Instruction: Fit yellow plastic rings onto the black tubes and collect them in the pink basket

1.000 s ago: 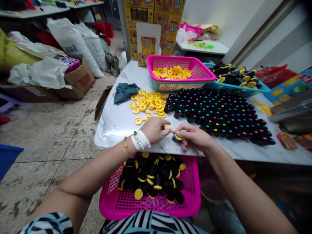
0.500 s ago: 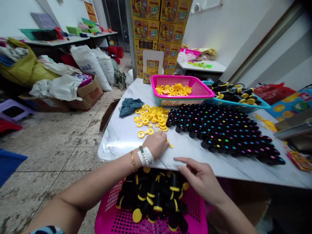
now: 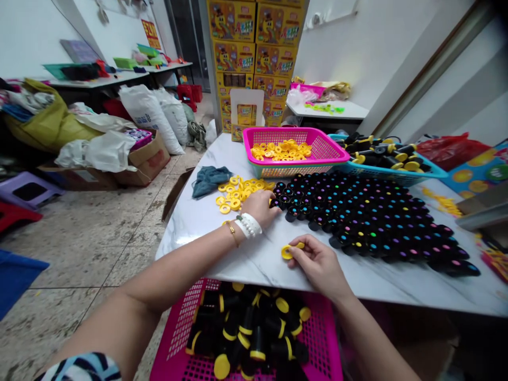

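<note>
My right hand is closed on a yellow ring cap with a tab, held just above the white marbled table. My left hand reaches to the near left corner of the rows of black cylinders, its fingers closing round one end black cylinder. These cylinders stand upright, with coloured dots in their tops. Beside my left hand lies a loose pile of yellow ring caps, partly hidden behind it. Below the table edge, a pink basket holds black cylinders with yellow caps.
A pink basket of yellow rings stands at the back of the table. To its right is a blue basket of capped cylinders. A dark cloth lies at the left. Yellow printed boxes are stacked behind.
My right hand has moved up over the table and now has a yellow ring cap in its fingers. My left hand has shifted forward from the loose caps to the black cylinders.
</note>
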`<state>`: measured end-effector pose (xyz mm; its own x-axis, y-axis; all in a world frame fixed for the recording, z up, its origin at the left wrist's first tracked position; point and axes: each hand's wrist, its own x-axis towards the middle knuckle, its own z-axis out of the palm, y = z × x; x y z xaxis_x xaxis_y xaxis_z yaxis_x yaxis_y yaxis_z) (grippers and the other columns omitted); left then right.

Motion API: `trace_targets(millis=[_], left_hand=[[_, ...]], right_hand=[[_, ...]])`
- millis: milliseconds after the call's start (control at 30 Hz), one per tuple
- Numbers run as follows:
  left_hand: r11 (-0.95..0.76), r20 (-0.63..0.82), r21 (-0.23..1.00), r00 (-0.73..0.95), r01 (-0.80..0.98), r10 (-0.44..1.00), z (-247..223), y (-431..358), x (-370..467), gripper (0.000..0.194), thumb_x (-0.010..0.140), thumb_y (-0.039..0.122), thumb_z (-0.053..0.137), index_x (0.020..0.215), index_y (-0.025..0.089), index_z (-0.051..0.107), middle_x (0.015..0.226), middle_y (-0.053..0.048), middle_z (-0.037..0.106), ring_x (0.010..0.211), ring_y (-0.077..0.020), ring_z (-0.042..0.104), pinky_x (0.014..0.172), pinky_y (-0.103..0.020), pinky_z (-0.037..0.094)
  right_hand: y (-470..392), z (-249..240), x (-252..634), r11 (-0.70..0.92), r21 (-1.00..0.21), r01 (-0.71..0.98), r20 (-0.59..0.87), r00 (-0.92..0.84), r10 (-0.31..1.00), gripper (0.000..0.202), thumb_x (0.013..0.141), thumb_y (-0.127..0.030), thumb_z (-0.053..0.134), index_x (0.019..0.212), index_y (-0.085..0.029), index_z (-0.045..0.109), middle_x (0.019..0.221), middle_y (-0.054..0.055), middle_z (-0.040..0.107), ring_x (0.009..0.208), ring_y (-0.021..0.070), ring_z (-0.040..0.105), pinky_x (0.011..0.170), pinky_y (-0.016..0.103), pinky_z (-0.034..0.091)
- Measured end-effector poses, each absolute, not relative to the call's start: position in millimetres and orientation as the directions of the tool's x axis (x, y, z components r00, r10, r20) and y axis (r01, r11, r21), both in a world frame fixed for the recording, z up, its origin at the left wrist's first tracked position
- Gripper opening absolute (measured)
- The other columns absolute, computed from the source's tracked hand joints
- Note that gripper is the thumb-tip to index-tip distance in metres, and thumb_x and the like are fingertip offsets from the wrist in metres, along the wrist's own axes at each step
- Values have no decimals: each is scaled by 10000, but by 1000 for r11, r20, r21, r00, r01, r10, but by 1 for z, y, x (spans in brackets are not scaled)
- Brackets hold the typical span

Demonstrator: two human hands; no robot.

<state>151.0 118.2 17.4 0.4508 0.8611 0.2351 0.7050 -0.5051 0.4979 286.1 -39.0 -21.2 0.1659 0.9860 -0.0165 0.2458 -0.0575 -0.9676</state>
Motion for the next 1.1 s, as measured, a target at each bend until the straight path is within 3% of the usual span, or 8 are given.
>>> trace_targets(millis=[100,233,367,533,733,833,1000,1100], left_hand=[[-558,245,501,510,661,824,17,103,144,246,745,301,733,926,148,670,778,-26,606,783,-185,569,760,-304,454],[-627,230,550,622,551,748,16,58,123,228,749,249,715,949,163,651,750,1,570,699,-154,535,710,-292,452],[-564,252,696,583,445,772,5,31,118,288,755,167,675,1038,187,629,913,-16,583,614,-94,506,677,-264,470],[-462,215,809,548,365,809,-6,31,125,331,729,196,727,1044,177,628,928,-9,644,559,-73,508,635,-244,480],[-540,218,732,609,415,763,-6,28,124,194,759,249,730,938,177,712,843,-19,631,689,-125,566,688,-255,482],[-541,166,694,626,475,762,-8,26,126,231,759,313,729,937,166,708,867,-33,625,764,-160,592,727,-279,490],[-594,134,623,678,510,723,-7,24,128,267,799,343,659,1021,197,684,937,-32,619,831,-184,611,735,-285,488],[-613,129,598,693,517,710,-6,23,127,211,816,335,630,969,200,686,896,-25,612,780,-175,604,686,-274,470]], right_hand=[[-46,-15,289,-15,-955,296,62,248,967,164,874,-357,623,909,-199,605,675,21,689,587,162,653,557,264,510],[-60,-11,304,192,-829,526,324,172,930,42,828,-239,671,857,-210,679,981,75,682,888,205,654,700,291,525],[-67,-9,312,165,-884,438,258,163,952,2,822,-216,682,824,-216,682,961,56,653,912,191,623,810,312,511],[-54,5,294,117,-961,252,183,257,949,402,793,-248,721,1177,-243,604,1113,67,618,816,161,630,721,306,543],[-27,13,291,96,-771,630,277,195,941,176,781,-305,731,937,-230,761,914,49,636,792,176,601,699,304,496],[-23,10,296,12,-808,589,142,176,974,235,789,-360,714,982,-240,773,819,37,640,720,167,576,649,297,471],[-33,6,298,-158,-930,332,-113,150,982,293,845,-406,643,1042,-223,759,708,2,576,547,98,482,473,224,377],[-40,5,301,-248,-962,112,-225,189,956,391,802,-403,702,1160,-246,689,679,-28,551,451,60,418,394,186,293]])
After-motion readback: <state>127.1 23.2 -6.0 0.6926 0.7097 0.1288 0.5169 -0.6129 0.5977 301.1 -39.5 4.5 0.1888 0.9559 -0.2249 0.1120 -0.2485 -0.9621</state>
